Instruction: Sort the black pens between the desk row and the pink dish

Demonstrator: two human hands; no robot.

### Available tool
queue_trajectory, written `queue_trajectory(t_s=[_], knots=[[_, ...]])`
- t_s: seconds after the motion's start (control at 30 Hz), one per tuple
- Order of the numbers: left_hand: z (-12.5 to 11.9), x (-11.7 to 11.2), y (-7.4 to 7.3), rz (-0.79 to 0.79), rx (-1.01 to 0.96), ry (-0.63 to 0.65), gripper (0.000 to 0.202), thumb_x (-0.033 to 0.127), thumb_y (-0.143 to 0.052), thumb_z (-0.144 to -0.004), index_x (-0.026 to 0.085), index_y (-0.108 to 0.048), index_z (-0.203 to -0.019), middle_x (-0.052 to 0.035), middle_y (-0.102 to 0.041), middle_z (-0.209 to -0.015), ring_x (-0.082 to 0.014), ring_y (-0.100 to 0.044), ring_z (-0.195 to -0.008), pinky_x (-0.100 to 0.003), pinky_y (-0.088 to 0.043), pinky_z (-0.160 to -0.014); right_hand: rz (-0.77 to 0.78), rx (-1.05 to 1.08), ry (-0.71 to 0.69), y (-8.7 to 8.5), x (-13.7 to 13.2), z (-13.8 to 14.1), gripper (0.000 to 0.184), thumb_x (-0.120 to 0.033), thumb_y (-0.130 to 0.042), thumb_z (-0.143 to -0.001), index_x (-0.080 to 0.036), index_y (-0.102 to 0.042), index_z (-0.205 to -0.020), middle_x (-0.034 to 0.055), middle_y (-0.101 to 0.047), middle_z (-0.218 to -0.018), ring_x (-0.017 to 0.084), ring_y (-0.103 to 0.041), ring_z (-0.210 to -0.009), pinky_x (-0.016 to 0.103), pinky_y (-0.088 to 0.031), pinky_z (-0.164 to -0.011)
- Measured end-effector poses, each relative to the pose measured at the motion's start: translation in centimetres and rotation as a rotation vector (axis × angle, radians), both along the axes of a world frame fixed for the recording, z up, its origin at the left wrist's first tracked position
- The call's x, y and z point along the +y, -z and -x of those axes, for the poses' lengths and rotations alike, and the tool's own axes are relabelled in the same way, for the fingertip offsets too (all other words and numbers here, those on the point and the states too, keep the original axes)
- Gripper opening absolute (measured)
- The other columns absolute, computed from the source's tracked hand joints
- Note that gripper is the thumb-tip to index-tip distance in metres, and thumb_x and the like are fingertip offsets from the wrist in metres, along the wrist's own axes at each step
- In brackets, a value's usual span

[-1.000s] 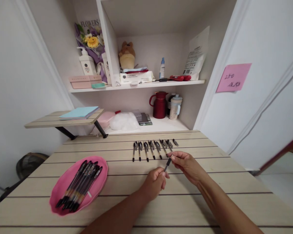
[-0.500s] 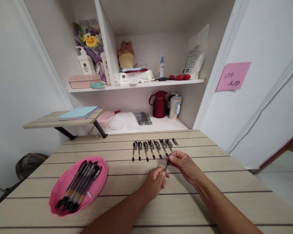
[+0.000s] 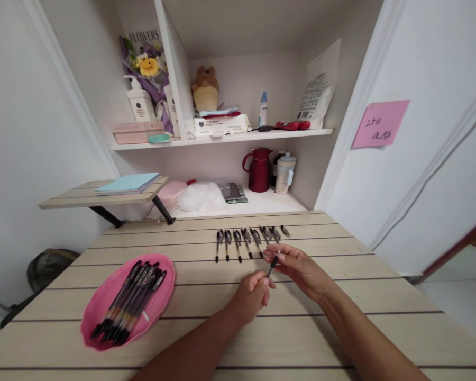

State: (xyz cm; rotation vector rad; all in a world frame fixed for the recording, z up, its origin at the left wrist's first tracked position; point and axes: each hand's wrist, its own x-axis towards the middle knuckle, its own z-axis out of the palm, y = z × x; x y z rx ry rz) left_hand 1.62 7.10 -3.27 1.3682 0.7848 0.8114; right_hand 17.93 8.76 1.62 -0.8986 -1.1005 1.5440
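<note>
My left hand (image 3: 254, 295) is closed round the lower barrel of a pen (image 3: 273, 266), which slants up to the right with its black grip and tip end showing. Beside that tip is my right hand (image 3: 299, 269), its thumb and fingers apart and stretched out behind the pen; whether the thumb touches the pen is hard to tell. Just beyond the hands lies a row of black pens (image 3: 237, 246), with separate black caps (image 3: 257, 236) next to them. One cap (image 3: 285, 231) lies at the row's right end.
At the left stands a pink tray (image 3: 167, 288) holding several capped pens (image 3: 133, 301) and a small white piece. Behind the table, shelves carry a red jug (image 3: 259, 170), a cup (image 3: 284, 174) and a plastic bag (image 3: 201, 197). A raised board (image 3: 71, 197) bears blue paper (image 3: 129, 183).
My right hand's fingers have loosened from the pen's tip end and spread apart, uncovering more of the black grip. My left hand keeps its hold in the same place.
</note>
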Motion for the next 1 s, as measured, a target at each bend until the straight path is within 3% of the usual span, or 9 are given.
queue_trajectory(t_s=[0.13, 0.3, 0.43, 0.6, 0.73, 1.0], knots=[[-0.1, 0.1, 0.1, -0.007, -0.006, -0.004, 0.027, 0.039, -0.04, -0.083, 0.014, -0.05, -0.08, 0.0071, -0.042, -0.044, -0.0041, -0.026, -0.035, -0.019, -0.019, -0.041, -0.03, -0.037, 0.074, 0.0, 0.0, 0.0, 0.023, -0.034, -0.075, -0.058, -0.017, -0.062, -0.068, 0.0034, -0.064, -0.078, 0.016, -0.056, -0.075, 0.029, -0.043, -0.072], [-0.1, 0.1, 0.3, 0.017, -0.01, -0.014, 0.028, 0.04, -0.041, -0.082, 0.014, -0.05, -0.08, 0.0074, -0.041, -0.044, -0.0039, -0.025, -0.035, -0.019, -0.018, -0.041, -0.009, 0.041, 0.001, 0.0, 0.1, -0.1, 0.031, -0.034, -0.071, -0.063, -0.02, -0.064, -0.09, 0.0063, -0.065, -0.091, 0.019, -0.057, -0.086, 0.032, -0.043, -0.077], [-0.1, 0.1, 0.4, 0.023, -0.01, -0.015, 0.029, 0.041, -0.041, -0.082, 0.014, -0.051, -0.08, 0.0071, -0.042, -0.044, -0.0039, -0.025, -0.035, -0.019, -0.018, -0.041, -0.035, -0.001, 0.103, 0.3, 0.2, -0.2, 0.02, -0.03, -0.074, -0.06, -0.018, -0.065, -0.073, 0.0028, -0.065, -0.076, 0.015, -0.057, -0.075, 0.03, -0.042, -0.075], [-0.1, 0.1, 0.2, 0.024, -0.017, -0.008, 0.029, 0.041, -0.041, -0.082, 0.014, -0.051, -0.08, 0.007, -0.043, -0.043, -0.0037, -0.024, -0.034, -0.019, -0.018, -0.04, 0.013, 0.042, 0.026, 0.1, 0.2, -0.4, 0.027, -0.033, -0.072, -0.063, -0.02, -0.066, -0.086, 0.0055, -0.066, -0.089, 0.018, -0.057, -0.083, 0.031, -0.042, -0.076], [-0.1, 0.1, 0.1, 0.02, -0.014, -0.01, 0.028, 0.041, -0.041, -0.082, 0.014, -0.05, -0.079, 0.0073, -0.042, -0.043, -0.0037, -0.024, -0.033, -0.019, -0.018, -0.04, 0.003, 0.038, 0.058, 0.5, 0.5, -0.7, 0.017, -0.028, -0.073, -0.062, -0.017, -0.067, -0.074, 0.0023, -0.064, -0.076, 0.012, -0.055, -0.071, 0.027, -0.041, -0.075], [-0.2, 0.1, 0.2, 0.014, -0.004, -0.03, 0.029, 0.041, -0.041, -0.081, 0.014, -0.051, -0.079, 0.0072, -0.042, -0.043, -0.0038, -0.025, -0.034, -0.019, -0.018, -0.039, -0.04, -0.029, 0.082, 1.1, 0.6, -0.5, 0.02, -0.032, -0.073, -0.061, -0.017, -0.06, -0.066, -0.0021, -0.059, -0.063, 0.01, -0.051, -0.06, 0.024, -0.041, -0.064]])
